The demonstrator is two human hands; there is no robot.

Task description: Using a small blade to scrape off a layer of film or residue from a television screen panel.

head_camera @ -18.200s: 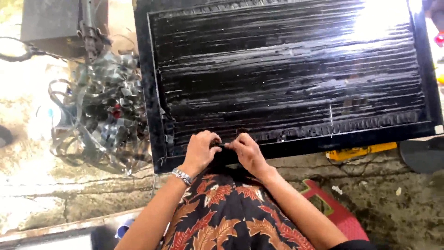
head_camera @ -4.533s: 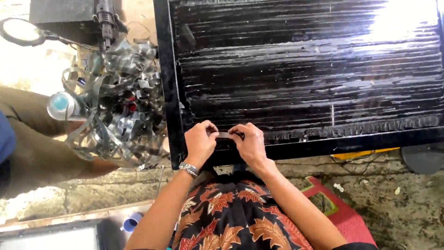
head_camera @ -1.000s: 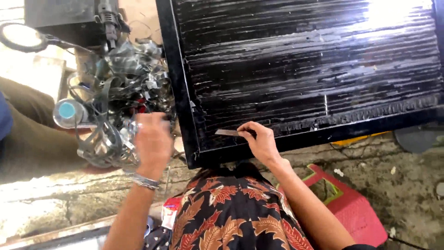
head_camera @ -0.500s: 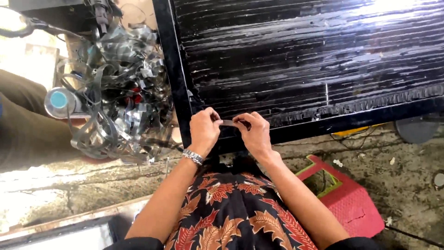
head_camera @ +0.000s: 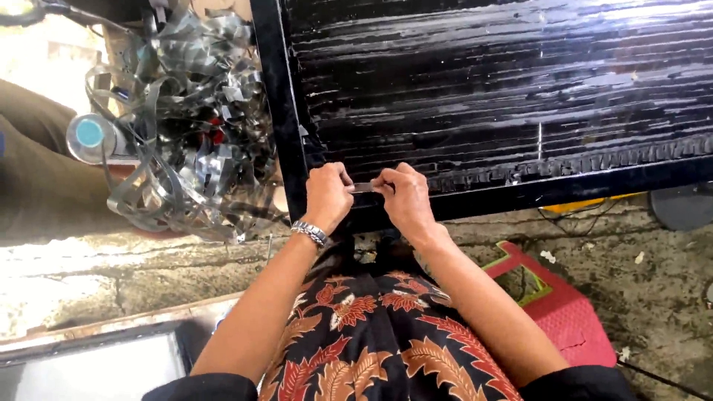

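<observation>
We hold a short metal strip [head_camera: 363, 187] between our two hands, right over the lower left corner of the big black panel [head_camera: 505, 96]. Our left hand [head_camera: 327, 194] pinches one end of the strip with thumb and fingers closed on it, and our right hand [head_camera: 405, 199] pinches the other end the same way, so the strip lies flat and level between them, stretched along the panel's bottom edge. With both ends pinched it probably stays straight and lines up with the ridged row [head_camera: 594, 160] that runs along that edge to the right.

The panel lies flat in front of us, its black frame [head_camera: 278, 104] close to our knuckles, so we can work at the corner with both wrists resting near the rim. A wristwatch [head_camera: 310, 233] sits on our left wrist. We sit low with our patterned cloth [head_camera: 371, 334] across the lap, near the concrete floor [head_camera: 111, 275].

To the left of the panel lies a loose heap of silvery metal ribbon [head_camera: 178, 134], within easy reach of our left hand, and a bottle with a blue cap [head_camera: 90, 134] lies at its edge. A red stool [head_camera: 572, 319] stands by our right side, apart from our hands.
</observation>
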